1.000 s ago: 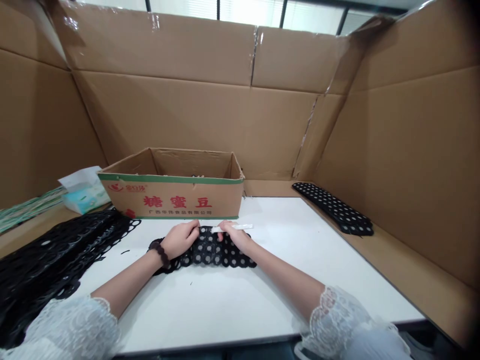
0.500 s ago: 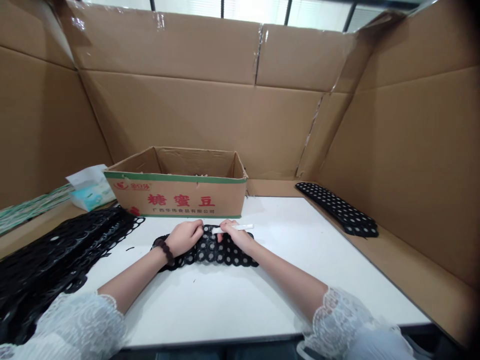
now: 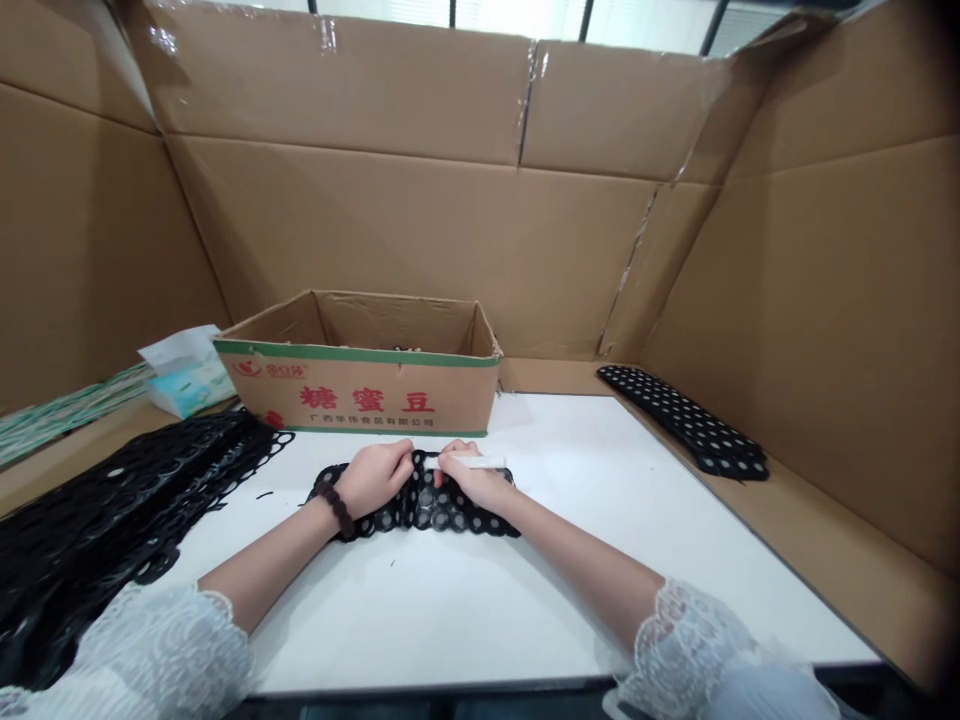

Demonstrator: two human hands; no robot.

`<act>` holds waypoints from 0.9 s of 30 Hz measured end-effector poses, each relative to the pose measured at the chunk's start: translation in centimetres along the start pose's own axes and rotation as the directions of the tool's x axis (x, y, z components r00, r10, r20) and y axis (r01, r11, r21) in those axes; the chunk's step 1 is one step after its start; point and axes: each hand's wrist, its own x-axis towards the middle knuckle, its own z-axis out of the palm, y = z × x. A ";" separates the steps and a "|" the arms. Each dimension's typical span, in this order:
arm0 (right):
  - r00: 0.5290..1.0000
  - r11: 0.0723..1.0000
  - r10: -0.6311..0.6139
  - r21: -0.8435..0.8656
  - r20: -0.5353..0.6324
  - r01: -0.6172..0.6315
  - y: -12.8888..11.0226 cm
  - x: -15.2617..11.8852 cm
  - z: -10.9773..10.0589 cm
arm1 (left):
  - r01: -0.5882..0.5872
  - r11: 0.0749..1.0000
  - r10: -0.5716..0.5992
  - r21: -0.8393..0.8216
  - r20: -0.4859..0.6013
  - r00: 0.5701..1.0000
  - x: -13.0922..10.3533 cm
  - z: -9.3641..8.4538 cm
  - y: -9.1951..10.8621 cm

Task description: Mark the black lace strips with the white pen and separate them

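A black sheet with rows of pale round dots and a scalloped edge (image 3: 441, 508) lies on the white table under both hands. My left hand (image 3: 377, 478), with a dark beaded band at the wrist, is closed on the sheet's upper part, left of its middle. My right hand (image 3: 474, 478) is closed around a slim white pen-like tool (image 3: 486, 462). Its left tip is at the sheet's upper edge, close to my left fingers; whether it touches the sheet I cannot tell. A crease runs down the sheet beside my left hand.
Behind the hands stands an open carton (image 3: 360, 395) with red lettering. At left are a heap of black perforated sheets (image 3: 97, 520), a tissue pack (image 3: 191, 380) and green-white strips (image 3: 67, 415). Dotted black pieces (image 3: 682, 420) lie at right. Tall cardboard walls (image 3: 420, 220) enclose the white table (image 3: 420, 620).
The sheet has drawn into a crease beside my left hand. The white tool now lies nearly level instead of slanting. The whole view has shifted slightly.
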 end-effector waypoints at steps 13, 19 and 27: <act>0.999 0.994 0.016 0.104 -0.039 -0.011 0.7 0.5 -0.4 | -0.012 0.994 0.012 -0.109 0.000 1.000 0.5 0.2 -1.3; 1.000 0.990 0.028 0.138 -0.013 -0.026 0.6 0.5 -0.3 | 0.004 0.988 -0.002 -0.157 0.012 1.000 0.4 0.2 -0.9; 1.000 0.986 -0.009 0.165 0.023 0.005 0.3 0.2 -0.7 | 0.007 0.993 -0.005 -0.118 0.020 1.000 0.3 0.0 -0.8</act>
